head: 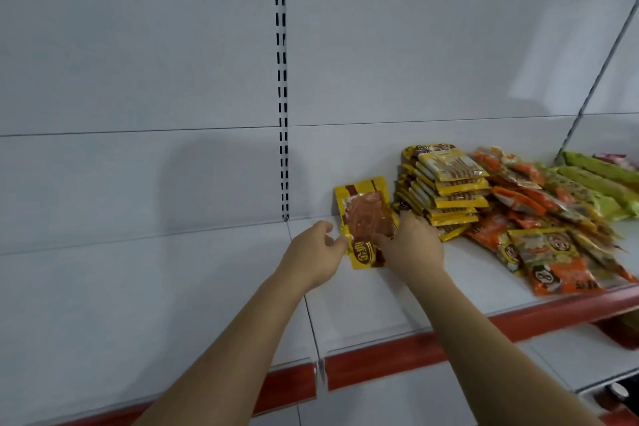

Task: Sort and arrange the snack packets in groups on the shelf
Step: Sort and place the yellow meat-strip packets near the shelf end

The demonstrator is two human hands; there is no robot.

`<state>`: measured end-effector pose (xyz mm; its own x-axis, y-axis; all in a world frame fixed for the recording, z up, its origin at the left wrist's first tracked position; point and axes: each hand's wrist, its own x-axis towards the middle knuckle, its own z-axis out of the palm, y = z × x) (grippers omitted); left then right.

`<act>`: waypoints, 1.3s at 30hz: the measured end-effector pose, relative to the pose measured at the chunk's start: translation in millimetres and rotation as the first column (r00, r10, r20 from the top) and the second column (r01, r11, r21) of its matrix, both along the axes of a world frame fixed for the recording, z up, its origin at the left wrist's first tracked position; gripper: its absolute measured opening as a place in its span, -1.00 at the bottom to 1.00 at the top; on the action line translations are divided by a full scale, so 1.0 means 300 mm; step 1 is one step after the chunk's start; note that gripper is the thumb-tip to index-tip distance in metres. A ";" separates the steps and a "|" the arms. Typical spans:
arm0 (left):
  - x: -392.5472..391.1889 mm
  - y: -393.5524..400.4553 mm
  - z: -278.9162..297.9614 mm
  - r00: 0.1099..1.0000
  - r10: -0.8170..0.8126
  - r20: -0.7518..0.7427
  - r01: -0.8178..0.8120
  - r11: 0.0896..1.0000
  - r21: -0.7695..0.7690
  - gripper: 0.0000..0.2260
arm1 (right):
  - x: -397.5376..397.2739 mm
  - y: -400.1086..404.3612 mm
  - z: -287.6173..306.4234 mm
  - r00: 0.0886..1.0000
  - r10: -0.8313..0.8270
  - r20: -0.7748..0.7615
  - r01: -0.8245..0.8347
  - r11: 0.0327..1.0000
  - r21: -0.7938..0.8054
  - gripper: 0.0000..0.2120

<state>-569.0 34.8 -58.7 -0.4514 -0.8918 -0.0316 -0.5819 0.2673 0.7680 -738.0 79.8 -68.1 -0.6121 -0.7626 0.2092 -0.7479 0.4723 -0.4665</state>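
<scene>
A yellow snack packet (366, 218) with a clear window showing orange-red food leans against the shelf's back wall. My left hand (313, 252) grips its lower left edge and my right hand (411, 245) holds its lower right side. To the right stands a neat stack of yellow packets (449, 190). Beyond it lies a loose heap of orange and yellow packets (539, 228), with green packets (601, 183) at the far right. All rest on the white shelf (366, 308).
The shelf has a red front strip (380, 361). A slotted upright (281, 86) runs down the back wall. A seam splits the shelf into two boards below my left hand. A lower shelf (581, 356) shows at the bottom right.
</scene>
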 end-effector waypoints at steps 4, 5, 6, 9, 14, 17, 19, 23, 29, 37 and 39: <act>-0.045 -0.055 -0.005 0.983 0.101 -0.153 -0.084 0.990 0.116 -0.46 | -0.004 -0.003 0.015 0.948 0.194 0.254 -0.128 0.958 -0.256 -0.80; -0.054 -0.069 -0.010 0.963 0.149 -0.222 -0.115 0.981 0.159 -0.48 | 0.006 0.000 0.026 0.910 0.263 0.320 -0.154 0.932 -0.329 -0.82; -0.062 -0.082 -0.012 0.933 0.202 -0.298 -0.139 0.966 0.218 -0.53 | 0.021 0.008 0.039 0.863 0.334 0.379 -0.176 0.902 -0.395 -0.86; -0.066 -0.118 0.000 0.789 0.336 -0.515 -0.100 0.896 0.432 -0.72 | 0.064 0.021 0.059 0.741 0.479 0.470 -0.265 0.852 -0.451 -0.88; -0.025 -0.183 0.025 0.808 0.294 -0.510 -0.245 0.956 0.162 -0.77 | -0.010 -0.012 0.059 0.999 0.038 0.013 -0.036 0.990 -0.133 -0.69; 0.011 -0.218 0.017 0.806 0.317 -0.500 -0.248 0.947 0.203 -0.77 | -0.037 -0.043 0.036 0.999 -0.038 -0.035 0.042 0.989 0.142 -0.44; 0.028 -0.235 0.008 0.806 0.333 -0.489 -0.238 0.939 0.248 -0.78 | -0.035 -0.071 0.010 0.999 -0.038 -0.029 0.043 0.981 0.190 -0.34; 0.054 -0.269 -0.009 0.839 0.307 -0.449 -0.237 0.949 0.206 -0.77 | -0.027 -0.076 0.032 0.990 -0.040 0.135 0.021 0.990 0.141 -0.54; 0.076 -0.305 0.006 0.890 0.221 -0.399 -0.190 0.975 0.116 -0.75 | -0.013 -0.020 0.118 0.996 0.075 0.041 -0.072 0.995 -0.071 -0.82; 0.156 -0.347 0.042 0.878 0.145 -0.457 -0.086 0.986 0.146 -0.89 | 0.015 0.020 0.358 0.839 0.504 -0.203 -0.476 0.862 0.173 -0.67; 0.167 -0.345 0.052 0.869 0.141 -0.474 -0.084 0.987 0.140 -0.89 | 0.016 -0.003 0.378 0.829 0.493 -0.264 -0.467 0.870 0.158 -0.67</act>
<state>-518.8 -68.7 -43.0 -0.3326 -0.9410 0.0620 -0.1539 0.1190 0.9809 -733.1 78.9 45.2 -0.0867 -0.9669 0.2398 -0.9840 0.0456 -0.1721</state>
